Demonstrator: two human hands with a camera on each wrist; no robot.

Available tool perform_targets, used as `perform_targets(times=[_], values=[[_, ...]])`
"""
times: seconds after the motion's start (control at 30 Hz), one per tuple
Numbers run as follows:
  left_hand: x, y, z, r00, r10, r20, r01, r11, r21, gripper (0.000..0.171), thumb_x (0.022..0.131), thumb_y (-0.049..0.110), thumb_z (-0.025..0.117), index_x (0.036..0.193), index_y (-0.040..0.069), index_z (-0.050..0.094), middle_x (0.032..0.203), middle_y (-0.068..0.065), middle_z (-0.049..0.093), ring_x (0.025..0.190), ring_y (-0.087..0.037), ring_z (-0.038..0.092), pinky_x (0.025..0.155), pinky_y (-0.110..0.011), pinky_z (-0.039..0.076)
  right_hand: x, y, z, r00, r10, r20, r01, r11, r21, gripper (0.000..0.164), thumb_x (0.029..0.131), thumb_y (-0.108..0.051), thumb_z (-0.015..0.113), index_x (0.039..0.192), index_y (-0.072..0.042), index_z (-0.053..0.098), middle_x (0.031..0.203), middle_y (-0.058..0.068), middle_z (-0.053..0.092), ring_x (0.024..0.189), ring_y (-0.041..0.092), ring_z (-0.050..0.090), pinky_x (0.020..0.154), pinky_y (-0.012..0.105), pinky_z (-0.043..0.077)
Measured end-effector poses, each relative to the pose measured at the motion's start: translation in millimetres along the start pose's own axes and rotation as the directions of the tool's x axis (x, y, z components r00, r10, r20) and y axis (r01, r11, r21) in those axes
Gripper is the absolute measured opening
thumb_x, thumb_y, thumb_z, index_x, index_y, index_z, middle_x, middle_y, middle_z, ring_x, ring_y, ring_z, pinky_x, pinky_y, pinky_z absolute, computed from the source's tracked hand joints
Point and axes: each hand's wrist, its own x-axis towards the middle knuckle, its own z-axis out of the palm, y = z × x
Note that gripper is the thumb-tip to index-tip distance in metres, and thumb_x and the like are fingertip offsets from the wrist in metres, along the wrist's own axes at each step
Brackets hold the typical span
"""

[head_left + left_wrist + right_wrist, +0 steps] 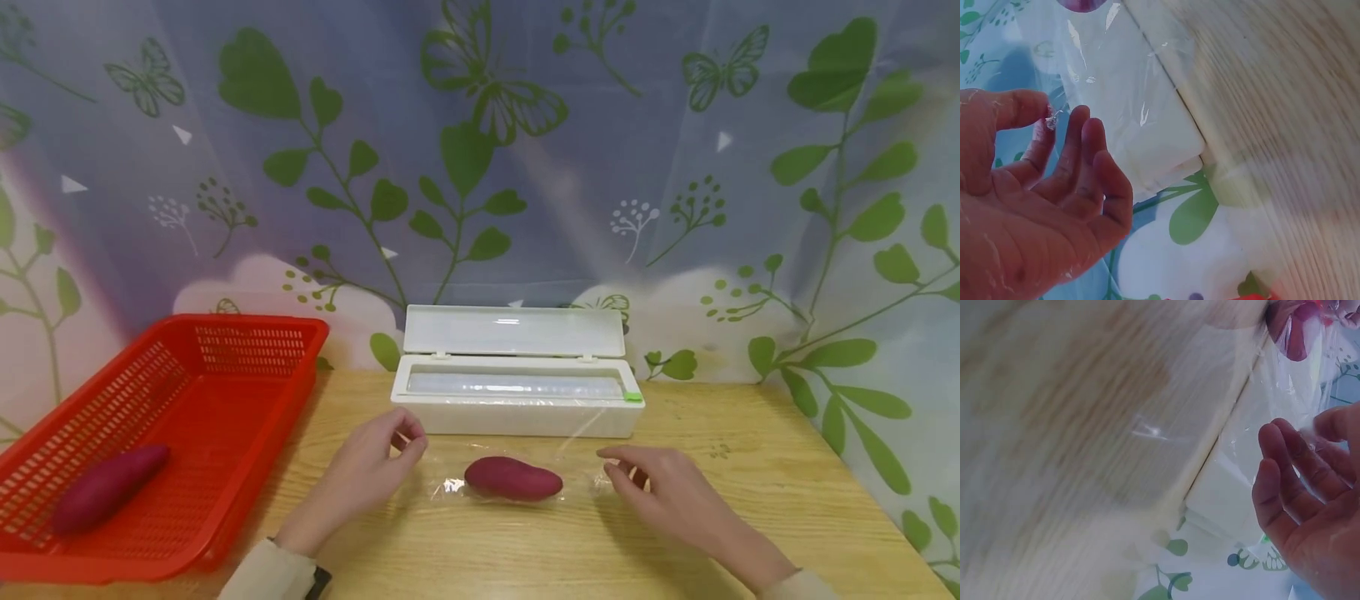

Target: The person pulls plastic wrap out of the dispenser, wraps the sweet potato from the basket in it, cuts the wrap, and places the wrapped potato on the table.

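Note:
A purple sweet potato (513, 479) lies on clear cling film (442, 486) in front of the white film dispenser (517, 419). To its left, my left hand (363, 468) pinches the film's edge between thumb and forefinger; the left wrist view shows the bunched plastic at those fingertips, the other fingers loosely bent. On the opposite side my right hand (671, 496) pinches the film too, as the right wrist view shows, with the sweet potato (1297, 331) beyond it. Inside the dispenser, under its raised lid (513, 331), sits a film roll (517, 384).
A red plastic basket (300, 392) stands on the left, holding another purple sweet potato (112, 487). Behind the wooden table (720, 417) hangs a patterned cloth (525, 208) with leaves and butterflies. A green slider (633, 397) sits at the dispenser's right end.

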Motion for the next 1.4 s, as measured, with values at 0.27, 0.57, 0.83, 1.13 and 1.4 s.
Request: perform_targets(times=[0.27, 0.57, 0.83, 1.13, 1.4], values=[[4.9, -5.7, 7.1, 1.0, 0.001, 0.023, -0.004, 0.993, 0.12, 0.009, 0.091, 0.011, 0.069, 0.089, 0.019, 0.065, 0.083, 0.007, 0.066, 0.078, -0.009, 0.058, 0.074, -0.029, 0.052, 9, 1, 7, 0.996, 0.039, 0.077, -0.035, 0.998, -0.05, 0.012, 0.092, -0.011, 0.071, 0.092, -0.018, 0.062, 0.067, -0.017, 0.062, 0.059, -0.009, 0.048, 0.053, 0.017, 0.042], [7.7, -15.6, 18.1, 0.997, 0.017, 0.079, -0.032, 0.98, 0.197, 0.012, 0.087, 0.013, 0.075, 0.085, 0.023, 0.068, 0.089, 0.004, 0.061, 0.082, -0.013, 0.056, 0.075, -0.034, 0.049, 11, 6, 10, 0.993, -0.067, 0.101, 0.077, 0.992, -0.101, 0.007, 0.087, -0.01, 0.078, 0.089, -0.017, 0.078, 0.078, -0.011, 0.068, 0.065, -0.006, 0.052, 0.056, 0.017, 0.045], [7.6, -13.2, 13.3, 0.998, -0.006, 0.065, 0.007, 1.0, -0.024, 0.011, 0.089, 0.009, 0.074, 0.094, 0.016, 0.068, 0.081, 0.006, 0.064, 0.077, -0.011, 0.057, 0.072, -0.027, 0.049, 3, 0, 5, 0.995, -0.088, 0.05, 0.092, 0.992, -0.083, 0.02, 0.088, -0.006, 0.075, 0.108, -0.01, 0.076, 0.094, -0.003, 0.062, 0.068, -0.006, 0.048, 0.056, 0.016, 0.044], [3.0, -9.9, 6.6, 0.993, 0.011, 0.12, -0.013, 1.0, 0.016, 0.007, 0.092, 0.012, 0.071, 0.091, 0.018, 0.069, 0.085, 0.006, 0.069, 0.079, -0.01, 0.06, 0.077, -0.03, 0.052, -5, -21, 15, 0.861, -0.479, -0.17, 0.466, 0.877, -0.112, 0.011, 0.1, -0.018, 0.063, 0.091, -0.018, 0.069, 0.094, -0.008, 0.058, 0.077, 0.002, 0.054, 0.067, 0.008, 0.047], [1.4, -10.3, 4.5, 0.994, 0.004, 0.11, -0.008, 0.999, 0.035, 0.007, 0.092, 0.012, 0.071, 0.091, 0.018, 0.069, 0.085, 0.006, 0.07, 0.078, -0.009, 0.061, 0.077, -0.031, 0.053, -3, -42, 27, 0.814, -0.58, -0.036, 0.553, 0.792, -0.26, 0.019, 0.092, -0.028, 0.076, 0.109, -0.02, 0.076, 0.102, -0.009, 0.068, 0.095, 0.01, 0.058, 0.083, 0.026, 0.053]])
